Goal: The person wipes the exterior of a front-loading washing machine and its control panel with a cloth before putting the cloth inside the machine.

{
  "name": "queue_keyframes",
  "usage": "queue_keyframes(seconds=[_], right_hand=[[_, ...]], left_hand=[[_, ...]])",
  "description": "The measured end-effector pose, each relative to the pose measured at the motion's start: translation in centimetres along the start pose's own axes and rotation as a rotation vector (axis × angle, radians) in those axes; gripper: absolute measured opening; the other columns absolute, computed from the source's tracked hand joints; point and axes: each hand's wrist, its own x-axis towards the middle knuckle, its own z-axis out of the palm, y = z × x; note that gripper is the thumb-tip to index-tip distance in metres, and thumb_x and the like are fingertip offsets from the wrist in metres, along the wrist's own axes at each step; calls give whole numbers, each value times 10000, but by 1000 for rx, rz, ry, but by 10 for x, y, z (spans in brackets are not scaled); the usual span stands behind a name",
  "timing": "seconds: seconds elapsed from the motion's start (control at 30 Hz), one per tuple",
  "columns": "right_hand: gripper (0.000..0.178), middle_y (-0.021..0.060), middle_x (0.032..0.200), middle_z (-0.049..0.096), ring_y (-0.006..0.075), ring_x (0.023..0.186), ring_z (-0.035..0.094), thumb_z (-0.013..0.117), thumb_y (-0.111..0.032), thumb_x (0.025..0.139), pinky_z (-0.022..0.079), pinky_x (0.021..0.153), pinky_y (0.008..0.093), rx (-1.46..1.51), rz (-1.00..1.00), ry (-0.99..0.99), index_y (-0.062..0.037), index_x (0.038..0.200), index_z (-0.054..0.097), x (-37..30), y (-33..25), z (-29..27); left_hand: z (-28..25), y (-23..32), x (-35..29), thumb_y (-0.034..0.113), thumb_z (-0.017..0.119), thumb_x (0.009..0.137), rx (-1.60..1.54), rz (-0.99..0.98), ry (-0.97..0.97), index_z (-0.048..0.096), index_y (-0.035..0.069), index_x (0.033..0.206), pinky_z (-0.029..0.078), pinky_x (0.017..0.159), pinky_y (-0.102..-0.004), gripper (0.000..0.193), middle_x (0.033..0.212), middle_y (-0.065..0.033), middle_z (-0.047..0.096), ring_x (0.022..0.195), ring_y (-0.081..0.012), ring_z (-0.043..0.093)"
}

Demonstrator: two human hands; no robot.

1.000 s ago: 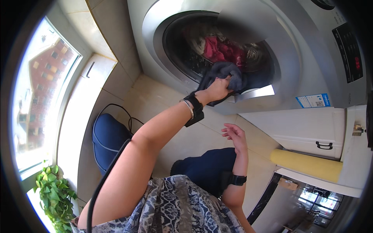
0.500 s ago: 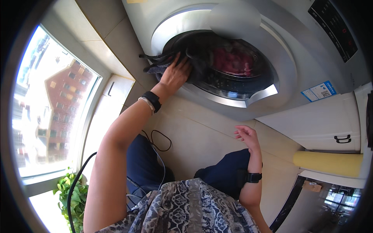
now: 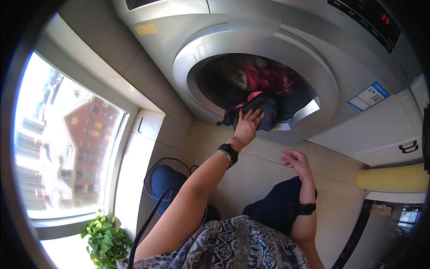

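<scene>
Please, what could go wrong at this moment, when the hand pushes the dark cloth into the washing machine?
1. The dark garment hangs over the lower rim of the drum opening, so part of it may slip out or possibly get caught at the rim.
2. The left hand alone presses it; the right hand hangs free below, so a falling piece may not be caught.

so the front-load washer drum (image 3: 233, 83) is what's carrying the laundry, red and pink clothes (image 3: 268, 78) piled inside, and a dark garment (image 3: 264, 110) drapes over the door rim; below, a blue cushion thing (image 3: 165, 181) sits on the tiled floor (image 3: 255, 175)
</scene>
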Motion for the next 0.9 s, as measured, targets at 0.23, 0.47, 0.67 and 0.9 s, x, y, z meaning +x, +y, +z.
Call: queue_keyframes(seconds=[0.23,0.47,0.67,0.9], right_hand=[[193,78,862,684,140,738,654,574,-72,913,494,633,255,26,18,-21,-27,1083,654,8,-6,4],[197,98,917,678,153,777,658,582,-49,903,542,682,270,47,-10,-35,18,1078,640,9,-6,3],[201,99,951,673,149,835,652,559,-22,908,544,678,275,81,-33,-45,21,1089,635,5,-16,11],[207,97,905,674,149,795,650,565,-27,902,541,674,272,66,-26,-21,24,1091,632,1,-11,4]], left_hand=[[-105,-85,8,118,543,814,642,133,-81,585,149,1245,392,986,-422,435,1245,-26,585,1160,-195,535],[-235,-35,43,101,551,813,727,217,-110,643,119,1083,482,881,-323,285,1049,-83,659,1020,-214,618],[-177,-87,17,112,541,824,665,103,16,630,126,1164,500,851,-370,352,1058,-101,647,1000,-256,620],[-104,-103,-23,152,513,828,462,94,-36,610,227,1242,493,858,-388,431,1101,-58,647,1007,-243,618]])
